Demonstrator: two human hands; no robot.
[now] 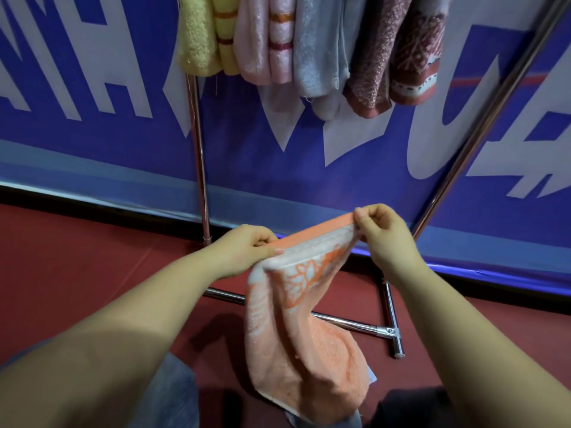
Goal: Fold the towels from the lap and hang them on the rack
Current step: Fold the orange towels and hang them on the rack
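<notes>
Hanging between both hands, orange towel (306,335)

Single view from a head-worn wide-angle camera, looking forward and steeply down from the person's own eye level. Both forearms enter from the bottom corners and meet near the frame centre, where the left hand (247,247) and right hand (383,234) hold an orange towel (304,332) close to the lens. Beyond them, farther off, the lower bars of a metal rack (387,330) lie on the red floor (92,267), with a blue banner (278,156) filling the background. Hanging towels (309,41) are cut off by the top edge. Wide-angle distortion slants the straight rack poles toward the edges. No second view is present
</notes>
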